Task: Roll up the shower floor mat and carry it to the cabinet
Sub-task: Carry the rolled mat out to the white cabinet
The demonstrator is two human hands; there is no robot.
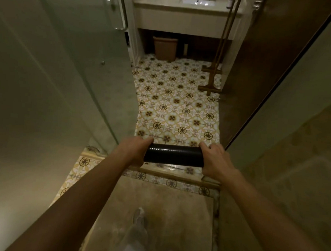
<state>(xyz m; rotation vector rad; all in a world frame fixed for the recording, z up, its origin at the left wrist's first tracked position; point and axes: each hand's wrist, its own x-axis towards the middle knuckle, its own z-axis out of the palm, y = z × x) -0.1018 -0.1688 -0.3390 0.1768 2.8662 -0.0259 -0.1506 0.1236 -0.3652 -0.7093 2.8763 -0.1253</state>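
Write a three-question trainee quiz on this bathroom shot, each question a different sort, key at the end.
1. True or false: the black mat is already rolled into a tube.
2. How is the mat held? A) left hand only B) one hand at each end C) tucked under an arm
3. Fill in: the brown bin stands under the ____.

Key: 1 true. 2 B: left hand and right hand grip opposite ends. 3 vanity, across the patterned tile floor.
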